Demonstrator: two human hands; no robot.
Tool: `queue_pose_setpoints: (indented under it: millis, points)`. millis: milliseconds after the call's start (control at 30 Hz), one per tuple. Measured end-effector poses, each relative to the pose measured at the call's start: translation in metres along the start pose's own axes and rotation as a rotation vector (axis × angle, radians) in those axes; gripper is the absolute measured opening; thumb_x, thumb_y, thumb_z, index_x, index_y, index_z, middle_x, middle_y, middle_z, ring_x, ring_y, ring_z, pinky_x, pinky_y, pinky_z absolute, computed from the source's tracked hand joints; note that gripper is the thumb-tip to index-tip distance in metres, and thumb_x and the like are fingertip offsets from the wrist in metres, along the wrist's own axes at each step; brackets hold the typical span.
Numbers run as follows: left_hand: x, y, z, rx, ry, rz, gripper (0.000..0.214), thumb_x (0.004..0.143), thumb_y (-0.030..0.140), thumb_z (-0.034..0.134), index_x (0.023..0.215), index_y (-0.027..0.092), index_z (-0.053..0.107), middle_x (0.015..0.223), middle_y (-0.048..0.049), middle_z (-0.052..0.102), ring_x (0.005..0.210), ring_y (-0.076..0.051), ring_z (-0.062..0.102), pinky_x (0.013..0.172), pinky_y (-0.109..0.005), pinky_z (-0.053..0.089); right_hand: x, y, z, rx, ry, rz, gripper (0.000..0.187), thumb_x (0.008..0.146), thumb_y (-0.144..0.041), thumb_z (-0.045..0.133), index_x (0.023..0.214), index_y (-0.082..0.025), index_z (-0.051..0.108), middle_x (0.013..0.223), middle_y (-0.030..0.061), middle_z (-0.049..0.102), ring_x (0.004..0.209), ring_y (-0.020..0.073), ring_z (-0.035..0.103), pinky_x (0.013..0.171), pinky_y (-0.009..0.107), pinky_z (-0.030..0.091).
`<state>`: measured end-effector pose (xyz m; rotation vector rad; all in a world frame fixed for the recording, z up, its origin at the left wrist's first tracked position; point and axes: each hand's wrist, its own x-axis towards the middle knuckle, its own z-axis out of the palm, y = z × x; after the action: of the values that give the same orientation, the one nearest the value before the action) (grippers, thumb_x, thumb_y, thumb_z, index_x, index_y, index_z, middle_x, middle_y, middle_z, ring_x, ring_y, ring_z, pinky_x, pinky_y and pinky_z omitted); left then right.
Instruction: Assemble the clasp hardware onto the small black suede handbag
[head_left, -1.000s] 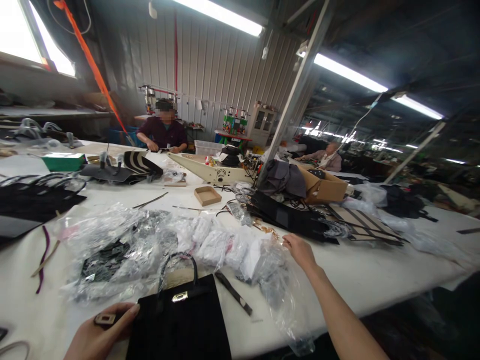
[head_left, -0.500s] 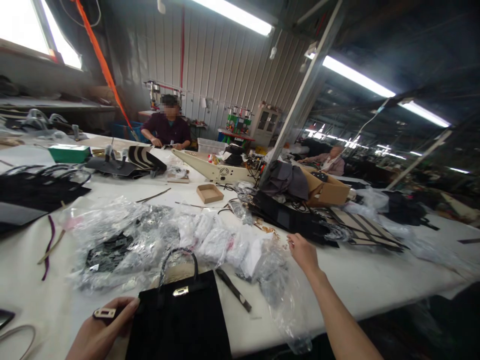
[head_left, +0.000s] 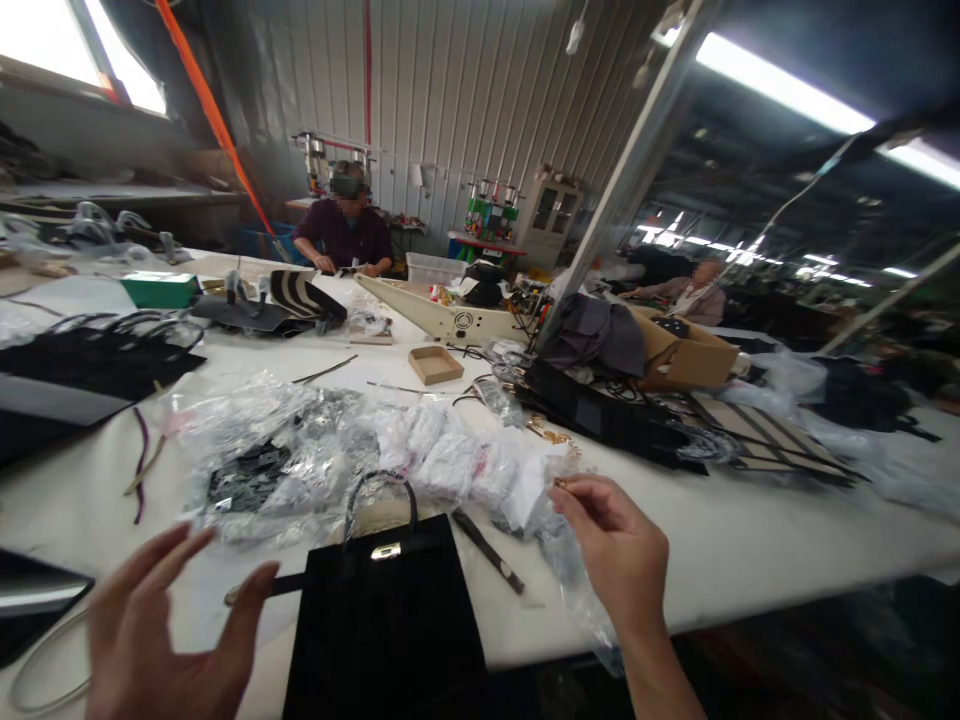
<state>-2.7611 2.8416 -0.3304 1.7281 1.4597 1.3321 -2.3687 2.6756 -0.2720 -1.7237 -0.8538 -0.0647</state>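
Observation:
A black handbag [head_left: 386, 620] with a braided handle and a gold clasp plate [head_left: 387, 551] is right in front of me at the table's near edge. From its left side a narrow black strap [head_left: 285, 584] with a metal end sticks out. My left hand [head_left: 176, 620] is beside that strap, fingers spread, the thumb at the metal end; whether they touch I cannot tell. Above and right of the bag, my right hand [head_left: 616, 535] pinches a small gold-coloured metal piece [head_left: 560, 483] between thumb and fingertips. Its exact kind is too small to make out.
Clear plastic bags of dark metal parts [head_left: 251, 478] and white packets [head_left: 448, 468] lie behind the handbag. Loose gold pieces [head_left: 551, 432], a dark strip [head_left: 487, 552], a small cardboard box [head_left: 435, 365] and stacked black panels [head_left: 600, 415] are around. A co-worker [head_left: 349, 225] sits across the table.
My left hand has let go of the handbag's edge and strap, and its fingers have spread. My right hand has come back from the loose gold pieces towards the bag, pinching a small piece.

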Motion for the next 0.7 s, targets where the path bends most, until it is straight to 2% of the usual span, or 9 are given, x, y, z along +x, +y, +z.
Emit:
queue_pose_setpoints:
  millis: [33,67,100,167,267,367,500,600,700]
  points:
    - [-0.009,0.019,0.001,-0.018,-0.018,0.096,0.068,0.092,0.052,0.085,0.152,0.028,0.063,0.173,-0.0088,0.050,0.159,-0.042,0.048,0.134,-0.060,0.044,-0.018,-0.014,0.011,0.020,-0.056,-0.017,0.028,0.094,-0.049,0.088,0.097,-0.023,0.082,0.101,0.0060,0.083,0.086,0.0211,0.078,0.080,0.030,0.065]
    - [-0.018,0.037,0.006,-0.072,-0.099,0.158,0.053,0.097,0.049,0.081,0.144,0.030,0.069,0.164,-0.0078,0.059,0.149,-0.038,0.059,0.129,-0.055,0.052,-0.036,-0.025,0.022,0.043,-0.114,-0.032,0.024,0.096,-0.047,0.086,0.098,-0.024,0.083,0.103,0.0060,0.083,0.086,0.0213,0.078,0.080,0.030,0.066]
    - [-0.027,0.052,0.012,-0.147,-0.234,0.176,0.046,0.101,0.045,0.077,0.144,0.030,0.071,0.160,-0.0082,0.063,0.140,-0.034,0.067,0.119,-0.048,0.061,-0.051,-0.035,0.033,0.068,-0.170,-0.044,0.020,0.098,-0.045,0.084,0.099,-0.025,0.083,0.105,0.0059,0.083,0.086,0.0215,0.078,0.080,0.030,0.067]
    - [-0.040,0.071,0.027,-0.321,-0.479,0.162,0.050,0.103,0.036,0.076,0.153,0.033,0.068,0.159,-0.0090,0.064,0.132,-0.029,0.072,0.105,-0.039,0.068,-0.077,-0.050,0.051,0.109,-0.261,-0.067,0.016,0.102,-0.043,0.080,0.102,-0.028,0.084,0.109,0.0055,0.084,0.084,0.0217,0.080,0.077,0.031,0.069]
    - [-0.049,0.075,0.042,-0.496,-0.659,0.086,0.054,0.102,0.022,0.078,0.153,0.035,0.068,0.145,-0.0061,0.075,0.123,-0.023,0.077,0.104,-0.034,0.066,-0.102,-0.064,0.070,0.126,-0.337,-0.145,0.010,0.103,-0.039,0.078,0.103,-0.032,0.085,0.107,0.0039,0.085,0.088,0.0238,0.082,0.080,0.032,0.071]
    - [-0.050,0.071,0.041,-0.538,-0.692,0.066,0.035,0.102,0.021,0.080,0.135,0.031,0.081,0.123,-0.0043,0.084,0.112,-0.021,0.080,0.102,-0.030,0.064,-0.114,-0.073,0.077,0.145,-0.373,-0.195,0.008,0.103,-0.035,0.078,0.104,-0.035,0.085,0.103,0.0028,0.085,0.090,0.0246,0.083,0.081,0.033,0.071]
    - [-0.050,0.068,0.033,-0.592,-0.655,0.078,0.024,0.103,0.021,0.079,0.125,0.027,0.086,0.116,-0.0062,0.085,0.104,-0.020,0.080,0.095,-0.028,0.064,-0.128,-0.076,0.075,0.184,-0.428,-0.187,0.013,0.106,-0.031,0.072,0.108,-0.035,0.085,0.108,0.0040,0.085,0.090,0.0248,0.083,0.079,0.033,0.072]
    - [-0.051,0.067,0.029,-0.611,-0.642,0.082,0.019,0.104,0.021,0.078,0.119,0.026,0.087,0.111,-0.0066,0.085,0.100,-0.020,0.080,0.089,-0.027,0.063,-0.135,-0.072,0.072,0.191,-0.496,-0.111,0.013,0.105,-0.034,0.073,0.114,-0.034,0.083,0.108,0.0051,0.085,0.084,0.0244,0.083,0.075,0.033,0.073]
    - [-0.052,0.068,0.026,-0.602,-0.660,0.067,0.013,0.103,0.023,0.079,0.112,0.025,0.089,0.102,-0.0055,0.084,0.092,-0.018,0.079,0.083,-0.026,0.061,-0.137,-0.071,0.068,0.215,-0.535,-0.035,0.026,0.103,-0.038,0.078,0.128,-0.032,0.081,0.108,0.0066,0.086,0.084,0.0251,0.085,0.076,0.033,0.074]
